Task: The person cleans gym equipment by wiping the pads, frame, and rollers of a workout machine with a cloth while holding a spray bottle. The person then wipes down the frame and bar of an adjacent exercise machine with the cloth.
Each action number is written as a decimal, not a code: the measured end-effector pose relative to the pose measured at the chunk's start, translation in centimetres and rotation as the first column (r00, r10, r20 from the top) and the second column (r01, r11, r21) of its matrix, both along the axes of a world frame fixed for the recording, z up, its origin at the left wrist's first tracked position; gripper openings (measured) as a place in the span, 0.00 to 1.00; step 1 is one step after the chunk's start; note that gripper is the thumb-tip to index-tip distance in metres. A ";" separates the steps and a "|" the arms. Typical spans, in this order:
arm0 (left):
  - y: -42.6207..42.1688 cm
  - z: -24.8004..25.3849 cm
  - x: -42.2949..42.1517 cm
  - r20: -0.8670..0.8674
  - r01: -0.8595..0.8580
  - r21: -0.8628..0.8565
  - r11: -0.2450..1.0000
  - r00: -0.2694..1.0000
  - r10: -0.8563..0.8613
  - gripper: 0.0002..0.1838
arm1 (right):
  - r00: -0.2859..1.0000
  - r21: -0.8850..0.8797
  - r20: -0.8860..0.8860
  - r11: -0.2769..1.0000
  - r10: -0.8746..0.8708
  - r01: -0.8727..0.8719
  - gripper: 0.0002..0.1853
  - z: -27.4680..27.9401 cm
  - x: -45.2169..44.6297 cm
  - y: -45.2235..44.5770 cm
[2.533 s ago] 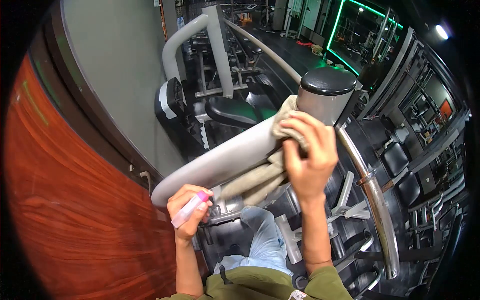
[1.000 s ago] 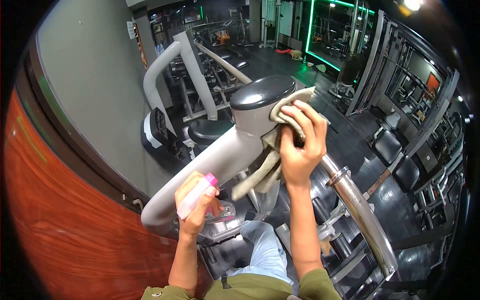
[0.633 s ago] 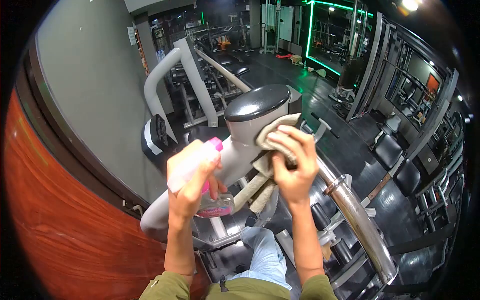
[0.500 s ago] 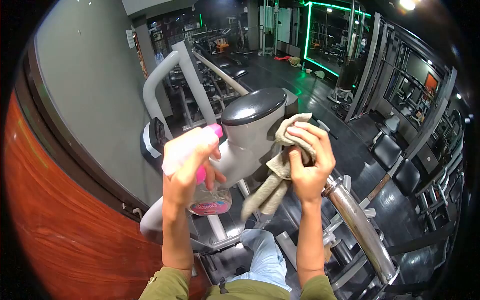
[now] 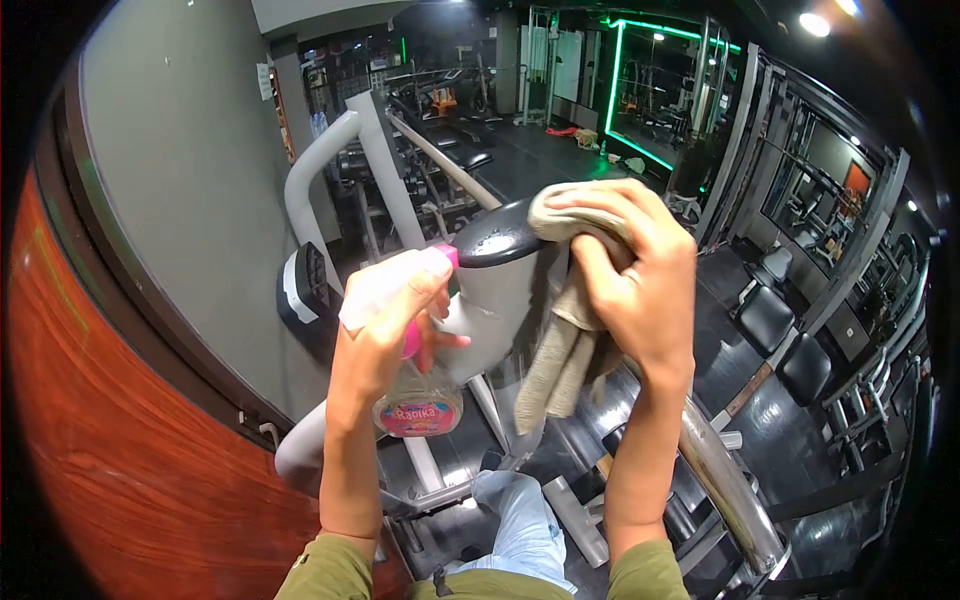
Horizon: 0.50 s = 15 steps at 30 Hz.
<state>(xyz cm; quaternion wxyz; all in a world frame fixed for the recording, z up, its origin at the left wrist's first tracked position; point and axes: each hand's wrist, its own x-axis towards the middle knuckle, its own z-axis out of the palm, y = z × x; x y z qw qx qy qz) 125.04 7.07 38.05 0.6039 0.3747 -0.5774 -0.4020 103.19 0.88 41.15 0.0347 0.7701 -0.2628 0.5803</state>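
My left hand (image 5: 385, 310) is wrapped round the neck of a clear spray bottle (image 5: 420, 408) with a pink nozzle and a pink label. The nozzle points at the black oval cap (image 5: 495, 238) on top of a grey machine post (image 5: 492, 300). Small droplets show on the cap. In my right hand (image 5: 640, 270) a folded beige cloth (image 5: 560, 360) is gripped; its upper fold lies at the right side of the cap and its ends hang down beside the post.
A reddish wooden panel (image 5: 150, 430) and a grey wall (image 5: 180, 200) stand at the left. A chrome bar (image 5: 735, 490) slopes down at the right. Black seats (image 5: 767, 318), other gym machines and a green-lit mirror frame (image 5: 612, 85) are further off.
The spray bottle has risen from low on the left to beside the cap. The cloth has moved off the post's side and up to the cap's right edge. Droplets now show on the cap.
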 end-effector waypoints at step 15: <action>0.3 -3.3 1.3 -0.087 0.165 0.050 0.985 0.983 -0.160 0.20 | 0.992 0.219 -0.112 0.972 -0.059 0.082 0.11 1.5 0.6 -2.8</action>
